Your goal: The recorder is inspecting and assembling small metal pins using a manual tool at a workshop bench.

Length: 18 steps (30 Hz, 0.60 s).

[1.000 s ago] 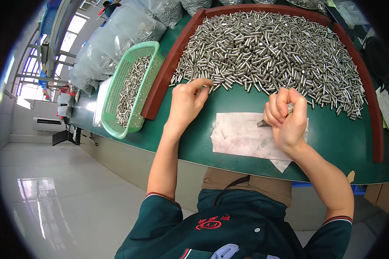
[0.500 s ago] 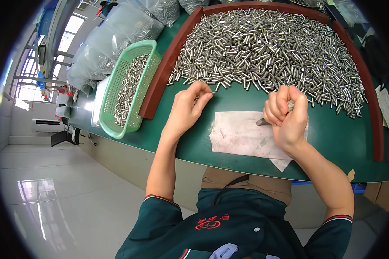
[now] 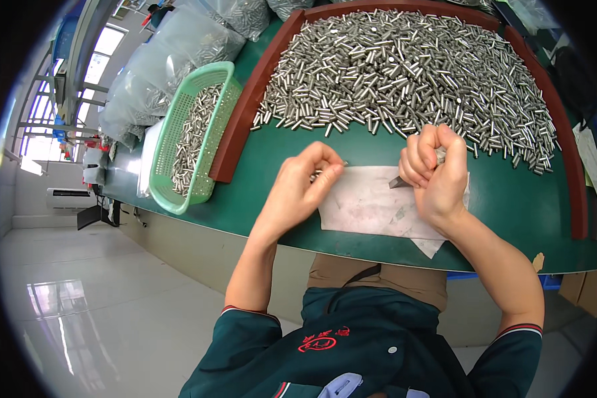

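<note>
A large heap of short, shiny metal pins (image 3: 404, 73) covers the far part of the green table. My left hand (image 3: 300, 186) is closed, its thumb and forefinger pinching a metal pin (image 3: 344, 163) of which only the end shows. More pins (image 3: 316, 176) are partly visible inside its curled fingers. This hand is by the left edge of a stained white cloth (image 3: 361, 199). Above the cloth's right part, my right hand (image 3: 438, 176) is wrapped round a tool with a dark flat tip (image 3: 397, 182). The fingers hide most of the tool; a pale bit shows at their top.
Dark red wooden rails (image 3: 249, 109) border the heap. To the left stands a green perforated basket (image 3: 158, 166) partly filled with pins. Behind it are clear plastic bags (image 3: 172, 56) of metal parts. The green table's near edge (image 3: 245, 233) curves in front of me.
My left hand has moved from the heap's near edge rightward and a little nearer, to the cloth, still pinching a pin. My right hand keeps its grip and has hardly moved.
</note>
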Motion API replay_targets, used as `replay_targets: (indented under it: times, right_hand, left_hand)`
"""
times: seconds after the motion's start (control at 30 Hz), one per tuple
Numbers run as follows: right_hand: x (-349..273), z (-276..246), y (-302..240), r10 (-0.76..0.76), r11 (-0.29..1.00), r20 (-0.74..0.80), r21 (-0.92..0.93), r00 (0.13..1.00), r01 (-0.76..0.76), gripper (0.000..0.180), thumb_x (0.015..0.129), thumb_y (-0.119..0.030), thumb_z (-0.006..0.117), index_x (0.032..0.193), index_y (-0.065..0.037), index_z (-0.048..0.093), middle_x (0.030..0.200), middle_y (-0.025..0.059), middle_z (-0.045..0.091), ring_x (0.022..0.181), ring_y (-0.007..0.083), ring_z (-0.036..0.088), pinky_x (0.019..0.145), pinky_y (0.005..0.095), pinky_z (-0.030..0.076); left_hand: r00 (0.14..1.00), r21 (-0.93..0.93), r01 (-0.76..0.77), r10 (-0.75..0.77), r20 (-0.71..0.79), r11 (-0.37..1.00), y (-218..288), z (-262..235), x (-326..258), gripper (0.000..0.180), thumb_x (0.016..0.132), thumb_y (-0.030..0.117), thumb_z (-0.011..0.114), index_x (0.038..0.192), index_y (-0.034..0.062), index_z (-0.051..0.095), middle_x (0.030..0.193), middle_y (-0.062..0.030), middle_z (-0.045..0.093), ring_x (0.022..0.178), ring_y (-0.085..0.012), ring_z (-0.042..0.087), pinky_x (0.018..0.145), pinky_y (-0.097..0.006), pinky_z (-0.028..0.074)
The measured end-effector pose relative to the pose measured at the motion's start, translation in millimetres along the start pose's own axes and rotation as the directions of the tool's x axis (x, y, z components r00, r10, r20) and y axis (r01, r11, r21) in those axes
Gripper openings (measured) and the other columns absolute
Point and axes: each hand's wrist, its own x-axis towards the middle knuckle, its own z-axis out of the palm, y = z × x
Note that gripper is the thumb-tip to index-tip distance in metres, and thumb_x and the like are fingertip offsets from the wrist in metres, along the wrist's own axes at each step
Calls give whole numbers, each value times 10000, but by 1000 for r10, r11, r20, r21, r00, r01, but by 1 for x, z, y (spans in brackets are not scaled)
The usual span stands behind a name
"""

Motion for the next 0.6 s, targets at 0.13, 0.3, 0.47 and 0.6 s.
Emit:
replay_targets:
  times: [0.13,0.3,0.47,0.6]
  right_hand:
    - [-3,5,-1,-41,999,13,12,999,41,306,812,-214,282,533,-88,287,439,-9,249,391,69,187,370,222,166]
    - [-4,8,-8,-58,997,63,63,996,55,317,816,-212,284,525,-87,288,436,-11,251,393,66,189,375,221,168]
    - [-3,3,-1,-35,998,71,54,997,31,294,807,-201,292,538,-83,288,450,-4,264,392,67,200,377,219,175]
    - [-4,6,-1,-31,998,67,60,997,27,295,807,-200,293,537,-83,289,450,-5,263,392,67,199,375,220,172]
  left_hand:
    - [990,172,-131,121,64,976,16,28,-6,92,790,52,566,778,-15,504,601,-107,545,514,-189,524,487,-273,396]
    - [983,376,-182,170,65,909,8,41,-4,123,759,24,580,738,-8,464,611,-139,553,529,-291,548,481,-325,415]
    - [979,398,-205,191,74,894,7,46,-3,131,756,23,583,736,-3,457,608,-133,553,530,-289,551,473,-330,411]
    - [978,403,-209,200,67,891,10,45,-5,132,754,24,585,734,-2,457,611,-129,555,529,-286,552,471,-332,409]
